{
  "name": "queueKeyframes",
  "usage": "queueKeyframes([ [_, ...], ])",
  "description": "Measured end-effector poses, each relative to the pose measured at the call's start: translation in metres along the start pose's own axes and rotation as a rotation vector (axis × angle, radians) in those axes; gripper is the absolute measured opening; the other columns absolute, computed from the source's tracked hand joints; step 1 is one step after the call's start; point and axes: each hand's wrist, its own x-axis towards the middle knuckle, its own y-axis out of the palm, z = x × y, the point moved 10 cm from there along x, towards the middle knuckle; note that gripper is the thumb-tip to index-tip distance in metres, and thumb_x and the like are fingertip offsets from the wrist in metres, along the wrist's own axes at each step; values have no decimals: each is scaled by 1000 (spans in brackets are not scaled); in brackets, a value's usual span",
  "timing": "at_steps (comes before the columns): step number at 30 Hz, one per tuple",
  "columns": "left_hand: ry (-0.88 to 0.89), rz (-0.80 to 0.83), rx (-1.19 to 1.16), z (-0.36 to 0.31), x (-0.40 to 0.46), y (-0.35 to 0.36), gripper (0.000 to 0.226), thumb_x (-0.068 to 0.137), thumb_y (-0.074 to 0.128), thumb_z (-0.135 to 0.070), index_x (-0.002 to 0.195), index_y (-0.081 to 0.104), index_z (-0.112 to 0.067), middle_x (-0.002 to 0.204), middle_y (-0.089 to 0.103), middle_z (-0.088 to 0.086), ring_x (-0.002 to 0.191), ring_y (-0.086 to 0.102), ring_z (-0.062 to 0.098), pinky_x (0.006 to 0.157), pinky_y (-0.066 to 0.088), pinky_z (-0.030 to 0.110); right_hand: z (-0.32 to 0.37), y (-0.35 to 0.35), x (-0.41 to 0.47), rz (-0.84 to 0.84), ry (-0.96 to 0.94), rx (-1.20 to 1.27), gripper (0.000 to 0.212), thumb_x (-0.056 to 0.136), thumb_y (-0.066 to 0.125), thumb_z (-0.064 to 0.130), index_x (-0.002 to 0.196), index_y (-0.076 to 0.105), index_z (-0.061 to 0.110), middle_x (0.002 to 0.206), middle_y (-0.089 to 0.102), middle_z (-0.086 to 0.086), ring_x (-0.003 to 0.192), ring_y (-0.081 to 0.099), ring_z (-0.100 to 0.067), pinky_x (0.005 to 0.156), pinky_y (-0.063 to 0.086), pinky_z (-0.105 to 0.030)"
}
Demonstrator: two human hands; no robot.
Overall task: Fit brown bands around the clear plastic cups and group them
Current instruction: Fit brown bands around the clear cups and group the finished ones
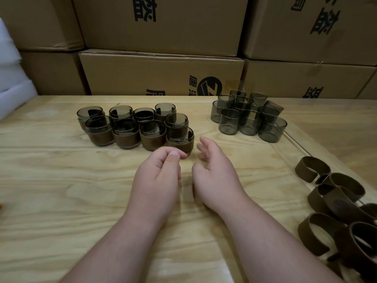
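Several smoky clear cups wearing brown bands [134, 125] stand grouped at the centre left of the wooden table [61, 180]. The nearest banded cup [180, 139] sits just beyond my fingertips. A cluster of bare cups [247, 117] stands at the back right, one lying on its side. Loose brown bands [336, 203] are piled at the right edge. My left hand [159, 176] hovers over the table with fingers loosely curled, holding nothing. My right hand [216, 172] is beside it, fingers relaxed and empty, close to the nearest banded cup.
Stacked cardboard boxes [161, 72] with black print form a wall behind the table. White foam sheets [12, 78] lie at the far left. A seam or groove in the table runs diagonally past the bare cups toward the bands.
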Motion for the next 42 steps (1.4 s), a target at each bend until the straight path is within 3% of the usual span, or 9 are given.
queueKeyframes([
  [4, 29, 3, 114, 0, 0, 3, 20, 98, 60, -16, 86, 70, -27, 63, 62, -17, 52, 49, 1, 51, 40, 16, 1, 7, -3, 71, -25, 58, 70, 93, 43, 5, 154, 36, 41, 147, 55, 15, 130, 53, 1, 113, 40, -28],
  [11, -19, 60, 248, 6, 1, 5, 30, 96, 62, -16, 98, 70, -44, 97, 71, -31, 92, 63, -14, 72, 43, 4, -4, 4, 0, 17, -12, 93, 61, 95, 44, 3, 144, 48, 39, 123, 63, 22, 113, 58, 5, 100, 44, -19],
  [19, -27, 77, 311, 3, -1, 5, 24, 96, 62, -13, 99, 73, -34, 90, 72, -30, 78, 67, -7, 62, 45, 5, 1, 3, -3, 8, 32, 57, 52, 81, 43, 32, 131, 51, 46, 110, 63, 23, 102, 61, 4, 91, 51, -26],
  [22, -36, 98, 344, -1, -4, 7, 26, 96, 60, -12, 96, 73, -34, 84, 73, -26, 70, 68, -1, 55, 46, 12, 8, 4, -10, 35, 16, -19, 50, 87, 49, 29, 136, 50, 39, 114, 63, 18, 107, 63, -7, 98, 54, -37],
  [28, -23, 120, 454, -5, -7, 9, 29, 92, 59, -12, 88, 73, -37, 86, 69, -34, 84, 63, -9, 72, 48, 25, 23, 2, -37, 51, -83, -294, 37, 93, 49, 24, 129, 57, 28, 123, 65, 6, 117, 58, -19, 103, 49, -41],
  [34, -15, 113, 584, -2, -18, 11, 23, 90, 60, -15, 81, 68, -35, 76, 70, -17, 74, 61, -2, 65, 42, 21, 17, 4, -107, 211, -188, -582, 62, 99, 42, 36, 157, 26, 21, 162, 36, 0, 153, 23, -19, 127, 13, -40],
  [37, 32, 211, 669, -7, -33, 22, 22, 94, 60, -21, 102, 67, -40, 99, 70, -18, 95, 65, 3, 79, 48, 23, 21, -13, -159, 287, -266, -517, 65, 100, 48, 34, 159, 28, 20, 166, 31, 2, 155, 16, -13, 128, 6, -33],
  [39, 69, 280, 780, -8, -46, 28, 33, 98, 56, -32, 129, 63, -37, 128, 67, -9, 121, 60, 15, 103, 46, 36, 44, -46, -197, 233, -425, -319, 54, 92, 60, 25, 145, 53, 21, 152, 52, 4, 146, 35, -8, 124, 22, -28],
  [42, 68, 412, 1041, -3, -75, 43, 62, 99, 26, -64, 157, 31, -42, 166, 31, -10, 154, 24, 16, 125, 17, 44, 55, -145, -245, -178, -683, -278, 42, 83, 68, 31, 125, 66, 33, 141, 61, 12, 137, 52, -10, 113, 39, -27],
])
